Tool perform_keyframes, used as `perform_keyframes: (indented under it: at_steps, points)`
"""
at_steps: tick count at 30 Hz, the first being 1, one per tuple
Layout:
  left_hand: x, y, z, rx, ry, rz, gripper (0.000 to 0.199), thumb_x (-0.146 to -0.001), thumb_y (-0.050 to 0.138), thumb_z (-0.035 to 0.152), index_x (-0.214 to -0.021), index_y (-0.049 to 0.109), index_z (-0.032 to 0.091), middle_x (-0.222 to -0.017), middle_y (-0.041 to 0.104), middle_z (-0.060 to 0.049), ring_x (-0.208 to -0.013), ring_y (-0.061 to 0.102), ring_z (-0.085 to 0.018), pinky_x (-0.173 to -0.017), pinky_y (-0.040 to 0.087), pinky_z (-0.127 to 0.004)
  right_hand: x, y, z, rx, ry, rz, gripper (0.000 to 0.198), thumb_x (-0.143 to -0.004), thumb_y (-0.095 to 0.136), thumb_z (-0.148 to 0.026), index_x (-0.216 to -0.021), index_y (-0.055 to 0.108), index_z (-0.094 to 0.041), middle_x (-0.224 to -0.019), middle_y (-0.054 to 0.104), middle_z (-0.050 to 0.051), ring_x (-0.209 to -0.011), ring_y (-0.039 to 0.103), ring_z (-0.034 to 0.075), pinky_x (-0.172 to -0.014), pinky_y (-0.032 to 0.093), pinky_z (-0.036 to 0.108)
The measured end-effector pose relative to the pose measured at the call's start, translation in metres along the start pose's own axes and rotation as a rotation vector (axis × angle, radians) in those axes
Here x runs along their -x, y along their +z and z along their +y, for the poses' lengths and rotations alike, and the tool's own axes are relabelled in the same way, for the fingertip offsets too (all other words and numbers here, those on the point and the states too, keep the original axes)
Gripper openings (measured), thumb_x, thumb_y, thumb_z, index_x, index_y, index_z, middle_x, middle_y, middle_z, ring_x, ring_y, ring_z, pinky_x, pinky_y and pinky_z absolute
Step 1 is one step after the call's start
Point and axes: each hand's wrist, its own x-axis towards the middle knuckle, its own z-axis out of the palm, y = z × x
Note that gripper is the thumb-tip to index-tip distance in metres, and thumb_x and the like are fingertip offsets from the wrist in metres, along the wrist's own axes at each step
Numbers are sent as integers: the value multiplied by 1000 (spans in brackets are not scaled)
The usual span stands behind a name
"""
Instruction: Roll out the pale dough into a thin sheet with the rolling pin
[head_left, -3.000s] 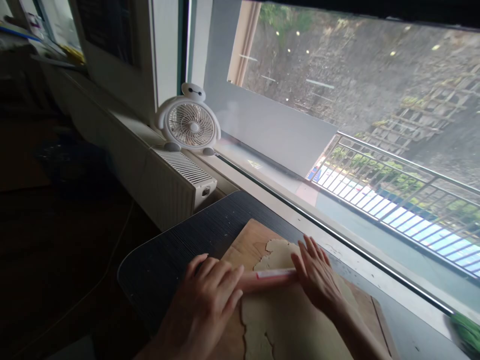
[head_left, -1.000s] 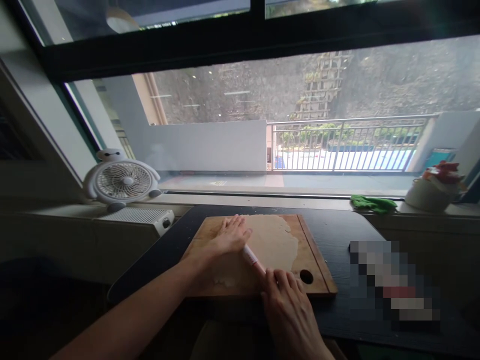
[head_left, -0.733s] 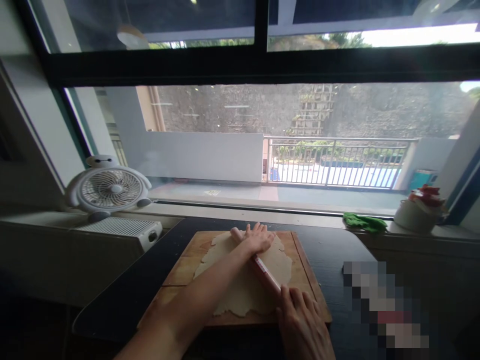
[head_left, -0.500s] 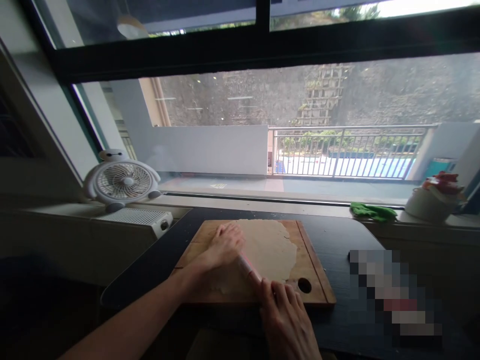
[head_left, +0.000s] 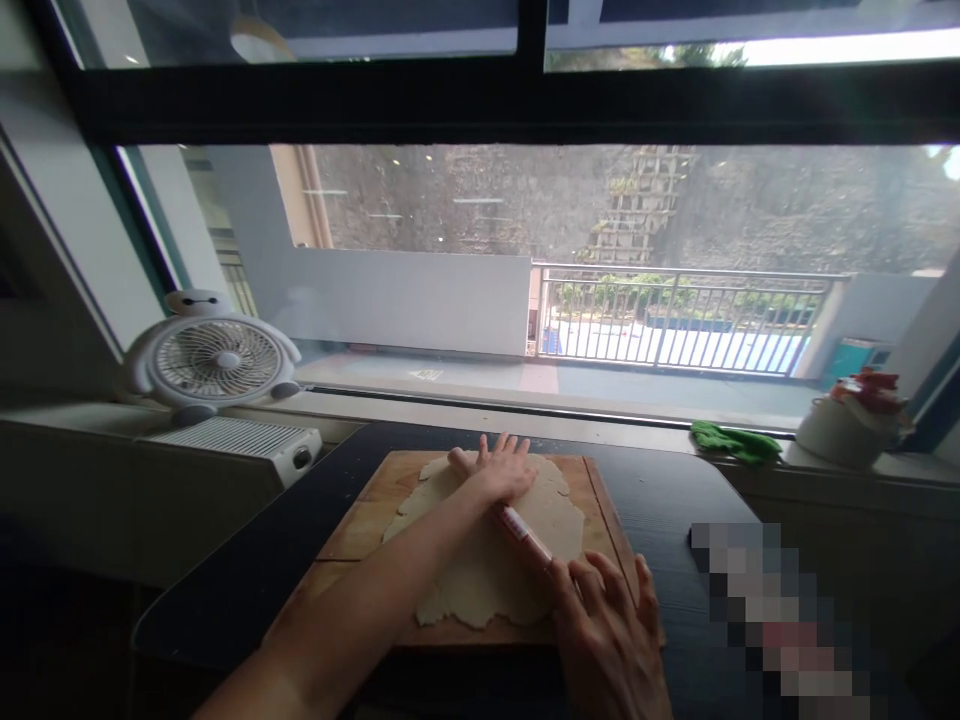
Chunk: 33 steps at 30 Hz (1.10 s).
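Note:
A pale sheet of rolled dough (head_left: 457,585) with ragged edges lies on a wooden cutting board (head_left: 352,540). Across it, slanting from the far left to the near right, is a slim rolling pin (head_left: 531,540) with a printed label. My left hand (head_left: 506,470) lies over its far part, palm down, fingers stretched and spread. At the near end, my right hand (head_left: 609,615) has its bent fingers over the pin, which they partly cover. My left forearm hides some of the dough and board.
The board rests on a dark table (head_left: 652,500) by a window. A white fan (head_left: 225,360) stands at left on a pale unit (head_left: 262,440). At right on the sill are a green cloth (head_left: 735,442) and a white container (head_left: 847,428). A pixelated patch covers something at the table's right.
Both hands have shifted to the right, with the rolling pin moving across the dough. The left hand's fingers are more spread now. The camera view has shifted slightly.

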Motion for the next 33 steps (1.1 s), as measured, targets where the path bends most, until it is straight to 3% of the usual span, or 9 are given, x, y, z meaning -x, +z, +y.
perform_keyframes:
  at_steps: [4, 8, 11, 15, 19, 22, 29, 31, 33]
  points:
    - [71, -13, -42, -44, -21, -19, 57, -90, 32, 26, -143, 23, 11, -147, 26, -14, -137, 16, -30, -107, 2, -56, 7, -9, -18, -108, -91, 58, 40, -93, 29, -19, -123, 54, -28, -95, 65, 0, -103, 54, 23, -108, 14, 53]
    - [128, -26, -75, -143, -40, -31, 55, -93, 20, 31, -145, 20, 13, -150, 18, -8, -139, 9, -22, -111, 4, -47, 17, -13, -30, -172, -142, 55, 36, -93, 33, -23, -120, 56, -27, -103, 65, 0, -104, 54, 23, -108, 12, 54]
    - [116, -25, -71, -150, -36, -73, 56, -93, 20, 34, -145, 19, 13, -150, 18, -8, -139, 9, -24, -110, 4, -50, 18, -10, -26, -166, -86, 35, 34, -89, 43, -22, -120, 56, -26, -100, 66, 0, -105, 53, 23, -109, 11, 55]
    - [43, -10, -34, -90, -43, -96, 61, -90, 32, 37, -144, 21, 12, -146, 28, -13, -137, 17, -32, -107, 4, -59, 12, -5, -5, -96, 7, 7, 34, -85, 47, -19, -117, 57, -28, -92, 67, -2, -103, 54, 24, -107, 13, 55]
    - [-4, -2, -4, -45, -51, -28, 63, -87, 41, 39, -143, 26, 14, -142, 37, -14, -136, 19, -32, -109, 5, -55, 9, -2, 16, 25, -54, -36, 36, -85, 48, -20, -119, 55, -29, -96, 67, -3, -105, 54, 24, -106, 16, 54]
    - [18, -5, -14, -30, -60, 40, 62, -87, 40, 33, -144, 24, 13, -141, 39, -14, -135, 22, -31, -110, 4, -53, 10, -4, 16, 90, -194, -20, 41, -84, 50, -21, -124, 52, -29, -96, 67, -3, -100, 58, 22, -106, 16, 51]
    - [152, -23, -85, -112, -82, 137, 55, -92, 26, 34, -142, 28, 11, -147, 26, -11, -138, 17, -26, -112, 8, -46, 16, -13, -23, -44, -314, 14, 44, -82, 51, -17, -124, 52, -30, -100, 67, -4, -99, 58, 19, -108, 16, 46]
    - [156, -25, -88, -100, -68, 135, 56, -92, 27, 36, -142, 29, 11, -147, 26, -12, -138, 16, -25, -112, 6, -45, 15, -13, -28, -94, -262, -19, 42, -84, 50, -19, -124, 52, -30, -101, 66, -3, -102, 56, 20, -107, 17, 46]
    - [134, -23, -78, -33, -32, 75, 57, -91, 29, 36, -142, 27, 10, -148, 24, -13, -138, 16, -26, -111, 4, -46, 12, -12, -26, -137, -176, -56, 38, -85, 48, -22, -122, 53, -28, -98, 67, -2, -101, 56, 21, -105, 20, 46]
